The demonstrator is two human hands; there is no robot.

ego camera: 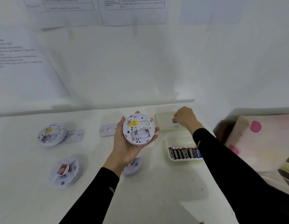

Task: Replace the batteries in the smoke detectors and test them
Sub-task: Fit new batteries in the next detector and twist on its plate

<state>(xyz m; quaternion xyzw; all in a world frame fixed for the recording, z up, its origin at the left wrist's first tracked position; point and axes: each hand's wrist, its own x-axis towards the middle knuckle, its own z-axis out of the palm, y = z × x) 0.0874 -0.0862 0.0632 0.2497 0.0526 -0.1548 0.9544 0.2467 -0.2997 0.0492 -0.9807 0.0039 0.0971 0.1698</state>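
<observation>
My left hand (126, 146) holds a round white smoke detector (138, 128) back side up, with a yellow label and an empty battery bay showing. My right hand (185, 118) reaches over a clear far tray (163, 120) and pinches a battery (174, 121) with a purple end. A nearer tray (171, 139) holds a row of several dark red batteries (183, 152). Another detector (50, 134) lies back up at the left. A third detector (65, 171) lies face up with an orange tag. A further detector (133, 167) lies partly hidden under my left wrist.
Two flat mounting plates (108, 130) (75, 135) lie on the white table. Printed sheets (19, 62) hang on the white wall behind. A cushion with pink dots (257, 139) sits off the table's right edge.
</observation>
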